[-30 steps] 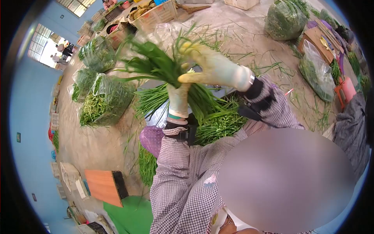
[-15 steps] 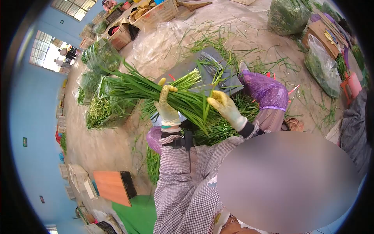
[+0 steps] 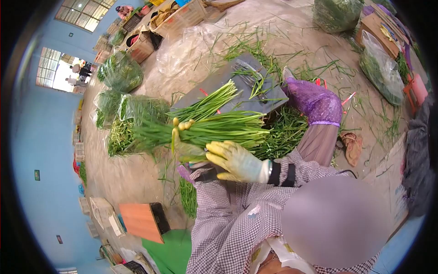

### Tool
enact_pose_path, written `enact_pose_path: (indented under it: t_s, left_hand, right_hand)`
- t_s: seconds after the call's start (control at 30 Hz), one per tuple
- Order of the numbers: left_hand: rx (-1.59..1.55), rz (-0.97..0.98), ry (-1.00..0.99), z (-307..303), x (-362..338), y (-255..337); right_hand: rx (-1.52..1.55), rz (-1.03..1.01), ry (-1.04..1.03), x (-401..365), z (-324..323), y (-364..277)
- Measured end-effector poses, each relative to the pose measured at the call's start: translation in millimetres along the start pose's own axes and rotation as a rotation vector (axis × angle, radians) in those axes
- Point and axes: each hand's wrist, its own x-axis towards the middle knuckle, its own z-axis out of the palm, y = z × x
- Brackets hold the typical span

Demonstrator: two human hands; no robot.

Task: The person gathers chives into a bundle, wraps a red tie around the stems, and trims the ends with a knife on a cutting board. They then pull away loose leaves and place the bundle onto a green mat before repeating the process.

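Observation:
My left hand, in a yellow-stained glove, is closed around a bunch of chives. The leaves fan out leftward, blurred by motion, and the pale stem ends point right. My right hand, gloved too, lies just below the bunch. Its fingers are stretched toward my left wrist and hold nothing. Another bundle of chives rests on a grey board beyond the held bunch. Red ties lie on that board. Loose chives are heaped beside my purple-covered leg.
Bagged greens stand at the left, with another bag at the right. Crates line the back. Scattered leaves cover the floor behind the board. An orange panel lies at lower left. People are near the doorway.
The bunch has come down slightly and turned more level, its stem ends now pointing right. My right hand has left the stems and moved left, below the bunch. My left hand keeps its grip.

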Motion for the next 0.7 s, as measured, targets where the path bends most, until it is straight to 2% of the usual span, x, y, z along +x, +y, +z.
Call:
enact_pose_path:
  t_s: [0.07, 0.1, 0.13, 0.17, 0.2, 0.27, 0.3, 0.37, 0.43, 0.53, 0.6, 0.67, 0.7]
  left_hand:
    - [-0.060, 0.078, -0.025, -34, 8, 14]
    - [-0.088, 0.094, -0.044, -37, 6, 18]
    - [-0.115, 0.111, -0.063, -39, 5, 22]
    - [-0.141, 0.130, -0.083, -41, 3, 26]
    - [-0.129, 0.115, -0.078, -36, -1, 28]
    - [-0.109, 0.081, -0.069, -20, -9, 25]
    - [-0.137, 0.069, -0.053, -23, -9, 23]
    - [-0.163, 0.004, -0.140, -26, -8, 15]
    - [-0.192, -0.053, -0.216, -26, -7, 15]
    - [-0.225, 0.019, -0.198, -18, -14, 20]
    - [-0.252, 0.059, -0.200, -26, -15, 38]
    - [-0.308, 0.105, -0.215, -28, -16, 55]
    - [-0.346, 0.096, -0.237, -30, -16, 65]
  right_hand:
    - [0.121, -0.121, 0.021, -8, -19, 10]
    - [0.149, -0.041, -0.030, -5, -34, 19]
    - [0.072, -0.001, 0.240, -13, -41, 28]
    - [-0.042, 0.120, 0.303, -9, -55, 38]
    - [-0.114, 0.135, 0.407, -4, -62, 57]
    - [-0.379, 0.152, 0.419, 18, -76, 70]
    - [-0.427, 0.095, 0.360, 33, -78, 69]
    - [-0.479, 0.029, 0.117, 46, -67, 77]
    - [-0.476, 0.003, -0.255, 42, -39, 96]
    - [-0.383, 0.020, -0.040, 23, -53, 88]
    - [-0.373, 0.042, 0.030, -5, -67, 94]
    - [-0.445, 0.174, -0.094, -45, -74, 112]
    - [-0.495, 0.222, -0.260, -65, -79, 119]
